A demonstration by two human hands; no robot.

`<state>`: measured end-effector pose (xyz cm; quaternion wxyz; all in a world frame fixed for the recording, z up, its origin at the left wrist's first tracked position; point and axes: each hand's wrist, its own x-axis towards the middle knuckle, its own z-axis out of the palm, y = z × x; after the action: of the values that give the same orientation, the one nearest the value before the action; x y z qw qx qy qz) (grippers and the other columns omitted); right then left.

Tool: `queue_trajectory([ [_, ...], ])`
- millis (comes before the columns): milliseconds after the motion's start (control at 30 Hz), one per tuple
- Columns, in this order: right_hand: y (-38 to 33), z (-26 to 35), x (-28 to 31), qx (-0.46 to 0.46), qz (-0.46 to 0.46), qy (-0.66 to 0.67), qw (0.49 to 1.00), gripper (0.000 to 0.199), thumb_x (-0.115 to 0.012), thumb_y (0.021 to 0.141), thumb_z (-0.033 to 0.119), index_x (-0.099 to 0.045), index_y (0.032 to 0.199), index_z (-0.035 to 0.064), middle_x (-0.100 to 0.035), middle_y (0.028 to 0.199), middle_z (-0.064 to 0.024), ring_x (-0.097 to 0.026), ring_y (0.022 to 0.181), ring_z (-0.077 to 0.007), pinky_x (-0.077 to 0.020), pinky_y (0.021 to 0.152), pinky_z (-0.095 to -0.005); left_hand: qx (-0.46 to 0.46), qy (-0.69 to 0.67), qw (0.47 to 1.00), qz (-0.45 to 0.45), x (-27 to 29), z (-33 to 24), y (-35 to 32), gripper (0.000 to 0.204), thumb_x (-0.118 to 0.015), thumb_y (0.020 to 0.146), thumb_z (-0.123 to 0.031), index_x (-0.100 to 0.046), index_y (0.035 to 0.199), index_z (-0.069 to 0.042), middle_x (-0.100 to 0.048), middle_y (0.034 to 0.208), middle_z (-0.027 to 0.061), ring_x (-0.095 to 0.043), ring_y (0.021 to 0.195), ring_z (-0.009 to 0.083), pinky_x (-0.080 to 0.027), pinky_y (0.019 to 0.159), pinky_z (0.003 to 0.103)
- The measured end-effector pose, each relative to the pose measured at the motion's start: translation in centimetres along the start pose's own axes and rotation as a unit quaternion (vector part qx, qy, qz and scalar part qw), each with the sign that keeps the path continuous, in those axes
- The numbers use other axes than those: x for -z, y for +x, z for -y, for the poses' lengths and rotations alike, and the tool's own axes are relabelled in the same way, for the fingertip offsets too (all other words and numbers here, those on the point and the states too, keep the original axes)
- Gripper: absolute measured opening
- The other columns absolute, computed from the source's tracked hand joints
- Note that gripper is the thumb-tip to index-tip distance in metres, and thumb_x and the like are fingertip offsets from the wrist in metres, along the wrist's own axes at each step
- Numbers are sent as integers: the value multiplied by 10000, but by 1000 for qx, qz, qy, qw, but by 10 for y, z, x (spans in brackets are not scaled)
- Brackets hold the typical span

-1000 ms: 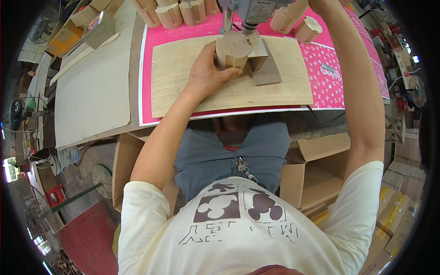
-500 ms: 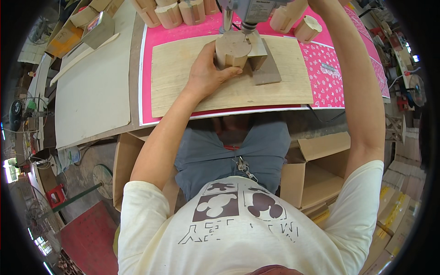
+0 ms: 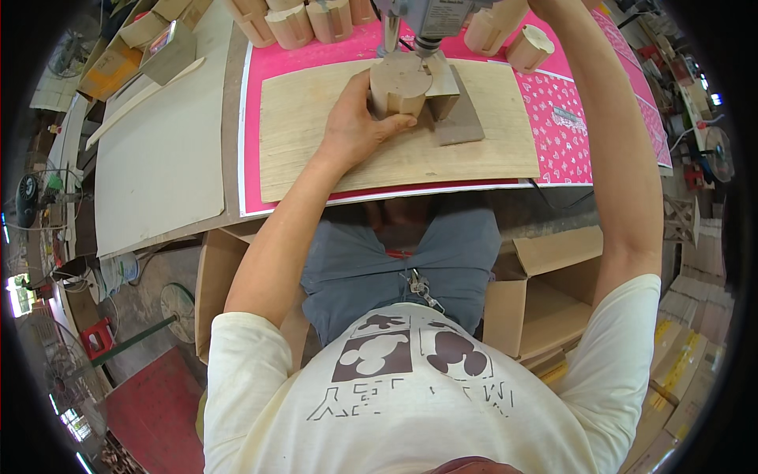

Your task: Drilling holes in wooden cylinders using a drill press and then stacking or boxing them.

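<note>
Little moved, left grip [image 3: 357, 126] around wooden cylinder [image 3: 400, 85], right grip [image 3: 554, 6] unclear, board [image 3: 509, 126] open toward right edge

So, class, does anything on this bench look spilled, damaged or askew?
Nothing stands out clearly. The left hand grips an upright wooden block under the drill, and a light board lies over the pink sheet. The loose block farthest right seems to lean, but the wide lens may cause that.
</note>
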<state>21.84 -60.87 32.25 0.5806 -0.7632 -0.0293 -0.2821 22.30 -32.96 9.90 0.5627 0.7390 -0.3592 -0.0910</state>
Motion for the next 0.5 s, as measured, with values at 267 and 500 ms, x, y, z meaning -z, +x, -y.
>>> queue_trajectory([
  [267,-4,4,0,-13,-6,-17,1000,324,-665,1118,267,-809,1202,-10,-800,1052,-54,-716,900,-100,-567,781,-254,3,0,1000,2,0,1,0,906,-1025,784,-268,-558,1521,-26,-700,1407,162,-669,1295,289,-530,1119,411],
  [500,-4,4,-2,3,8,-2,1000,321,-670,1117,273,-811,1191,-6,-798,1042,-51,-709,888,-96,-566,778,-256,3,0,1000,-1,-1,6,0,924,-1030,779,-283,-553,1528,-26,-702,1411,164,-670,1307,296,-531,1123,418],
])
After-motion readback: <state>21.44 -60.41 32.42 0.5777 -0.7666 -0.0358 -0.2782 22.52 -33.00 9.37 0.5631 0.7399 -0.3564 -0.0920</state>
